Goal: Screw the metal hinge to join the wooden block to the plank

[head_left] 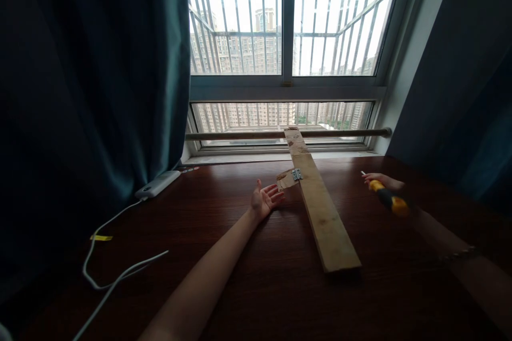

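A long pale wooden board [326, 213] lies lengthwise on the dark table, its far end resting near the window rail. A small metal hinge [296, 174] sits at its left edge, bridging to a short brown piece with a ragged edge [286, 181]. Beside that short piece, my left hand [265, 200] lies palm up, fingers spread and holding nothing; its fingertips are close to the piece, and whether they touch I cannot tell. Off to the right of the board, my right hand [387, 181] grips a yellow and black screwdriver [386, 198], somewhat blurred, its thin tip toward the window.
A white power strip [158, 185] with a white cable [90, 255] lies on the left of the table [224, 277], near a yellow tag [102, 238]. A dark blue curtain [160, 63] hangs at the left. Across the window runs a horizontal rail [240, 136].
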Available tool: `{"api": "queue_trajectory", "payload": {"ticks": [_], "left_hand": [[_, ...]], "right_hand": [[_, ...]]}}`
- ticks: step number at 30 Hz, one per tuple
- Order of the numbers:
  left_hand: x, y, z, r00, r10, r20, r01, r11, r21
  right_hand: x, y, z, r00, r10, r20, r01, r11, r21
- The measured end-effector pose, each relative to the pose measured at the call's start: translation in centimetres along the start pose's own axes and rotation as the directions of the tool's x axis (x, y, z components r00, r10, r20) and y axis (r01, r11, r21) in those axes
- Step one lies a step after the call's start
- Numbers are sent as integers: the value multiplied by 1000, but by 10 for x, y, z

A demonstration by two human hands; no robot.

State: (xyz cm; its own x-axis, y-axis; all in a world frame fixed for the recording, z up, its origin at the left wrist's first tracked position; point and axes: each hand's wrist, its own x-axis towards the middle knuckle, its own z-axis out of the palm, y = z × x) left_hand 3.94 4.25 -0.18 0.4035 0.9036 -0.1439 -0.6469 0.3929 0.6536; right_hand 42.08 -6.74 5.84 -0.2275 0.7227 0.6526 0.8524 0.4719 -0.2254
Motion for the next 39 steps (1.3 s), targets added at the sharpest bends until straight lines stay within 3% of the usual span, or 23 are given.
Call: {"api": "queue_trajectory", "payload": {"ticks": [3,6,13,20,27,39], "left_hand": [[0,0,0,1000,4,-7,-4,1000,15],[2,0,-2,1000,10,-4,-10,1000,29],[6,0,-8,1000,30,-5,-29,998,53],[5,1,-5,1000,23,-14,-22,998,51],[2,0,-3,1000,12,-7,-12,998,58],[-2,-2,1,999,21,-28,-19,996,91]], "right_hand": [[-32,33,2,990,-116,84,123,990,-75],[-46,45,11,971,-187,151,206,971,-119],[-36,52,32,884,-342,319,380,923,-61],[-32,56,41,797,-467,383,527,848,-61],[-32,63,42,749,-481,456,575,814,-85],[-30,52,29,765,-368,529,461,886,-49]]}}
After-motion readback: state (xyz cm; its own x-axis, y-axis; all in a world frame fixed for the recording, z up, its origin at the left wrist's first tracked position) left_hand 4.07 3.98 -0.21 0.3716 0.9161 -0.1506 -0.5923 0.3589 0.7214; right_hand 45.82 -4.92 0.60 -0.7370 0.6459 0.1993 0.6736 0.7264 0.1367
